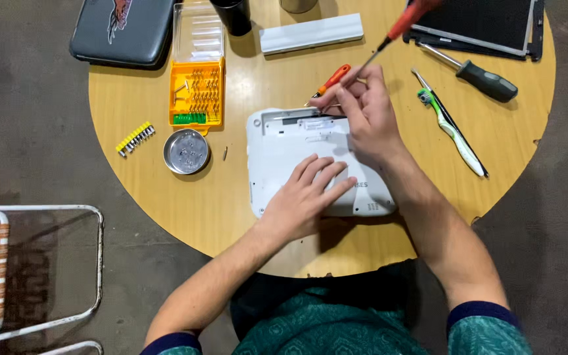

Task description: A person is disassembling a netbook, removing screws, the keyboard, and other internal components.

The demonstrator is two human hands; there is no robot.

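A small white laptop (277, 151) lies upside down on the round wooden table (244, 223). My left hand (307, 197) rests flat on its underside with the fingers spread. My right hand (363, 112) is at the laptop's far edge, its fingers pinched around a thin metal tool that touches the open slot there. An orange-handled screwdriver (332, 79) lies just beyond my fingertips, and a red-handled screwdriver (405, 23) slants across the table behind my hand.
An orange bit case (196, 92) with its clear lid open, a yellow strip of bits (135, 137) and a round metal dish (186, 151) sit at the left. A black-handled screwdriver (478, 75), a toothbrush (451, 131), a white battery bar (311, 33), a dark screen panel (481, 23) and a grey case (123, 29) lie around. A folding chair (8, 269) stands at lower left.
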